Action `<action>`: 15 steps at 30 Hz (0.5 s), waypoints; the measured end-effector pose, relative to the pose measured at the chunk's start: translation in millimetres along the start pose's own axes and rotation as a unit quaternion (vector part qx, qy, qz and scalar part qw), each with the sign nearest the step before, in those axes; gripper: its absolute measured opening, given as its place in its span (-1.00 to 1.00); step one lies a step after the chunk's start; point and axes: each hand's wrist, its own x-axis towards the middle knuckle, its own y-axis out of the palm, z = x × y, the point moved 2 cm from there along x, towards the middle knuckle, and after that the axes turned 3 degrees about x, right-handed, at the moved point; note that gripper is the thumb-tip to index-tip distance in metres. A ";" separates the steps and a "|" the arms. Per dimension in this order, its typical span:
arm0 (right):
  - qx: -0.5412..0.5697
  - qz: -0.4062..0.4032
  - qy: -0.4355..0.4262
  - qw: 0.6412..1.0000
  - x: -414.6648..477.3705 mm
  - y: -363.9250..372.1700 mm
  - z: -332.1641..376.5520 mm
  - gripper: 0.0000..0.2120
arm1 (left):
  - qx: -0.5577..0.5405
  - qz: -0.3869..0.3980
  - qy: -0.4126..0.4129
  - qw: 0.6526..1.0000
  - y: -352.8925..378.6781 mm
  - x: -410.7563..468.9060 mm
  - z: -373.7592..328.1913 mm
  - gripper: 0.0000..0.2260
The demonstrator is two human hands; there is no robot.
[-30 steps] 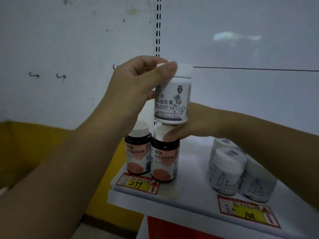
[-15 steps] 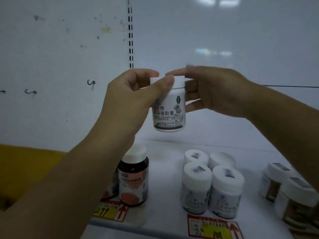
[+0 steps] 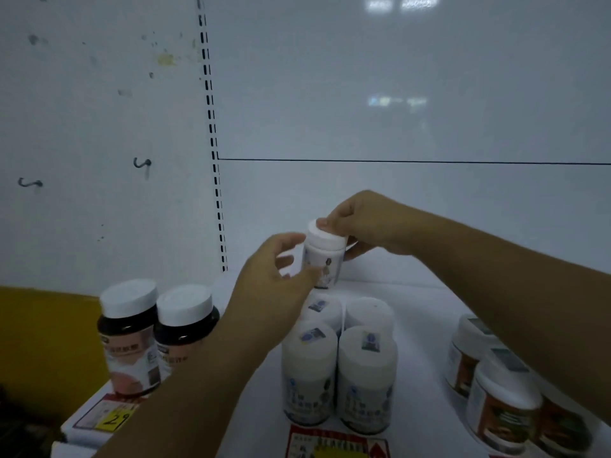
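Right hand comes over from above, fingertips curled on the white cap of the bottle; firm grasp on the cap. Left hand is at the bottle's left side, thumb across the lower label and forefinger up by the cap edge, so it holds the body lightly. The other fingers are curled, with a gap to the plastic.

The bottle is upright, tipped a little toward the left, at the back of the shelf near the middle. It sits just behind the white bottles, a block of four in two rows near the front edge. Cannot tell whether its base rests on the shelf or hangs just above it; the thumb and the rear row hide that.

Dark bottles, two with white caps, stand side by side at the front left corner, touching each other. Jars with orange labels crowd the front right, partly behind the right forearm.

A yellow price tag is on the front edge under the dark bottles, and a red-bordered tag under the white block. A slotted strip runs up the back panel. Two hooks are on the panel to its left.
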 end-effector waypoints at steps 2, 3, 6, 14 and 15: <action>-0.028 0.028 0.021 0.999 7.7 2.3 -13.2 -0.69 | 0.027 0.018 -0.024 0.999 3.3 -4.5 11.9 -0.82; -0.043 0.051 0.029 0.997 10.0 4.9 -18.8 -0.68 | 0.037 0.030 -0.032 0.998 4.4 -7.2 15.3 -0.86; -0.077 0.121 0.057 0.988 11.8 18.7 -32.9 -0.68 | 0.072 0.056 -0.021 0.996 6.6 -12.9 21.4 -0.78; -0.152 0.159 0.087 0.972 -0.3 32.7 -38.9 -0.68 | 0.168 0.090 0.026 0.981 5.1 -15.5 15.1 -0.65; -0.155 0.154 0.090 0.972 -3.4 33.3 -36.8 -0.68 | 0.186 0.103 0.043 0.976 5.6 -16.1 13.5 -0.60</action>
